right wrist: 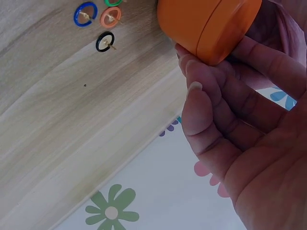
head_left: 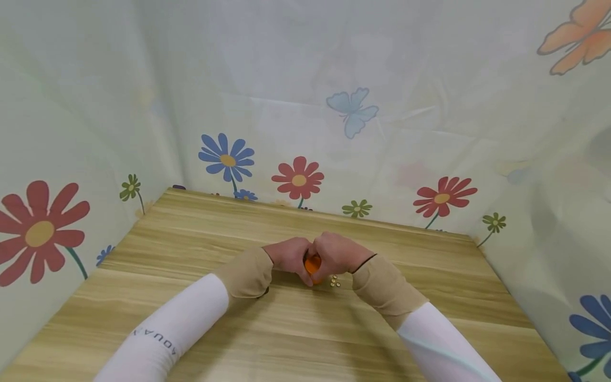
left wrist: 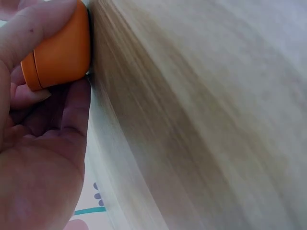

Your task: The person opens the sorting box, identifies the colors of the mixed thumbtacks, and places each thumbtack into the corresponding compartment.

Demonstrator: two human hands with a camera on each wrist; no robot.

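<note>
A small orange lidded case [head_left: 313, 263] with rounded edges is between both hands over the wooden table. My left hand [head_left: 292, 258] grips it, with the thumb across its side and fingers underneath in the left wrist view. From the other side my right hand [head_left: 338, 253] holds it, curled fingers [right wrist: 199, 112] at the lid end, just past the seam. The lid [right wrist: 230, 28] sits against the body. Beside the right hand lie several small ring-shaped pieces with gold-coloured posts, among them a blue one [right wrist: 85, 14], an orange one [right wrist: 111, 17] and a black one [right wrist: 105, 42].
The wood-grain table [head_left: 286, 339] extends around the hands. Behind it and at both sides hangs a pale cloth [head_left: 286, 63] printed with flowers and butterflies. A small dark purple item [head_left: 179, 187] shows at the table's far left corner.
</note>
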